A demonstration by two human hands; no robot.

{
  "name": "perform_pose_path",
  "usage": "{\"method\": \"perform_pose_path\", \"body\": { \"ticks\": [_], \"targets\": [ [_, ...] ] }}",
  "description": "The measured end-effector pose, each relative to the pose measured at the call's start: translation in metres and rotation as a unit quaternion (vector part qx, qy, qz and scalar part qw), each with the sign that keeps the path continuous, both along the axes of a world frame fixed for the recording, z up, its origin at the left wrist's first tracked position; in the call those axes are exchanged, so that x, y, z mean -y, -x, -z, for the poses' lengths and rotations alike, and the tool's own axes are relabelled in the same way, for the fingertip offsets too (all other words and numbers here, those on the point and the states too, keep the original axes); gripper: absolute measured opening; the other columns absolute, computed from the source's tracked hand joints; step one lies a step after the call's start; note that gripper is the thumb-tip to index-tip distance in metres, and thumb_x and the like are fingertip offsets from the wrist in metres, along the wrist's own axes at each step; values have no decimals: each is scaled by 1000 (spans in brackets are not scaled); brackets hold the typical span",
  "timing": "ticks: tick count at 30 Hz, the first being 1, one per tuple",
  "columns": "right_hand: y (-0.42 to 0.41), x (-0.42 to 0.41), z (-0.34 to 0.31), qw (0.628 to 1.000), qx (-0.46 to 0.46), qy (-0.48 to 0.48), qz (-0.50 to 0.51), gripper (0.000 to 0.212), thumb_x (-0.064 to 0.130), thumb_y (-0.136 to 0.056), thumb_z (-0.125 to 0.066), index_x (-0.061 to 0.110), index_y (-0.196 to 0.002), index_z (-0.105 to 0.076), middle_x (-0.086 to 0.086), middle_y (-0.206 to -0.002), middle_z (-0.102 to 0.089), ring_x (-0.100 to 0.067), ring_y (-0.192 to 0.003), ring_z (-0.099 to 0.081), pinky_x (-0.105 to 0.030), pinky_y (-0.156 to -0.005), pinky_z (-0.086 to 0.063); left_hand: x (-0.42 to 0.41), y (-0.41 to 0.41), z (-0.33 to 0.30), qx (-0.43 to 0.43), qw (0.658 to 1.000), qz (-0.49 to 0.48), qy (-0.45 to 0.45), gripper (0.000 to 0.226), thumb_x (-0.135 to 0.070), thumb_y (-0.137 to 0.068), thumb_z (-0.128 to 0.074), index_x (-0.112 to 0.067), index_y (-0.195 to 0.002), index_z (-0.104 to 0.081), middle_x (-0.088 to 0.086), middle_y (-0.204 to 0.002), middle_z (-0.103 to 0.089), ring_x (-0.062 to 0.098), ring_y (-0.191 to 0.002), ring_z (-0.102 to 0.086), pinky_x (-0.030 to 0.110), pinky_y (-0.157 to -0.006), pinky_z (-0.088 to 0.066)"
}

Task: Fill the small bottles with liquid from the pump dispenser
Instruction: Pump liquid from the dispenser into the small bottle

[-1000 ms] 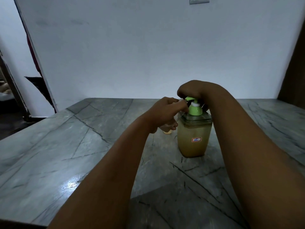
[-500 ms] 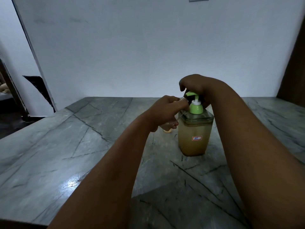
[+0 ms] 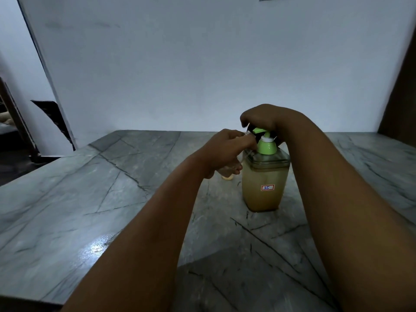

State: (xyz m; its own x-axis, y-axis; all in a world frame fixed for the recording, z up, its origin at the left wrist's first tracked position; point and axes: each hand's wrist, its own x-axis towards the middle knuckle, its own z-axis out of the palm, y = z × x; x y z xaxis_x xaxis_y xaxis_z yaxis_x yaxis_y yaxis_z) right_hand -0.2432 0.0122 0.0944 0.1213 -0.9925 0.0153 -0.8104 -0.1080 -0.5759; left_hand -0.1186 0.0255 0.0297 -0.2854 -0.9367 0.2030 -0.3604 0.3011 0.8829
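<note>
Filling underway: my left grip [image 3: 227,152] clasps 1 small bottle [image 3: 229,171] at the spout, right grip [image 3: 261,119] curls over the pump dispenser [image 3: 265,183] head.

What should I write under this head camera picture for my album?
Right hand on the green pump of the soap dispenser, left hand holding a small bottle at the spout.

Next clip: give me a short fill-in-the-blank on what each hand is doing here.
1. The right hand rests on the dispenser's ____ pump head.
2. The left hand holds a small bottle beside the ____.
3. The pump dispenser stands on a grey ____ table.

Missing words: green; spout; stone
</note>
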Motion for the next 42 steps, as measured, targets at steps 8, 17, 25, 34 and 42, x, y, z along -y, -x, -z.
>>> {"method": "perform_pose_path", "body": {
  "ticks": [8, 17, 25, 34, 42],
  "targets": [
    [5, -1, -5, 996, 91, -9, 10, 23, 21, -95, -41, 5, -87, -55, -9, -76, -55, -22, -59, -47, -24, -56, -39, -2, 0, -1, -8, 1000, 3, 6, 21, -24, -89, -58, -5, -89, -67, 12, -73, -61, 22, -57, -60, 32, -61, -54],
    [0, -1, 2, 1000, 18, -15, -11, 17, 14, -87, -49, 10, -70, -48, -5, -71, -47, -22, -64, -47, -28, -55, -42, -1, 2, 0, -12, 1000, -1, 4, 28, -24, -87, -59, 2, -98, -66, 14, -80, -63, 22, -57, -60, 31, -59, -52],
    [1, -5, -3, 998, 51, 18, -10, 30, 22, -98, -41, 4, -111, -60, -15, -116, -58, -15, -66, -46, -23, -59, -38, -1, 2, 0, -4, 1000, 0, 21, 18, -23, -90, -57, -10, -84, -67, 5, -72, -63, 19, -55, -61, 31, -58, -54],
    [4, -17, -10, 999, 21, -31, 23, 29, 29, -97, -46, 3, -103, -57, -9, -80, -56, -27, -68, -51, -33, -61, -44, -1, 2, 0, -4, 1000, 5, 25, 18, -23, -89, -58, -9, -82, -66, 1, -60, -61, 20, -55, -59, 32, -59, -53],
    [0, -16, -10, 999, -32, -13, -7, 26, -4, -95, -45, -9, -116, -60, -27, -120, -59, -41, -111, -56, -40, -92, -44, -2, 2, -2, -5, 1000, -3, 15, 24, -23, -89, -58, -1, -92, -66, 6, -67, -61, 22, -57, -62, 34, -61, -55]
  ]
}}
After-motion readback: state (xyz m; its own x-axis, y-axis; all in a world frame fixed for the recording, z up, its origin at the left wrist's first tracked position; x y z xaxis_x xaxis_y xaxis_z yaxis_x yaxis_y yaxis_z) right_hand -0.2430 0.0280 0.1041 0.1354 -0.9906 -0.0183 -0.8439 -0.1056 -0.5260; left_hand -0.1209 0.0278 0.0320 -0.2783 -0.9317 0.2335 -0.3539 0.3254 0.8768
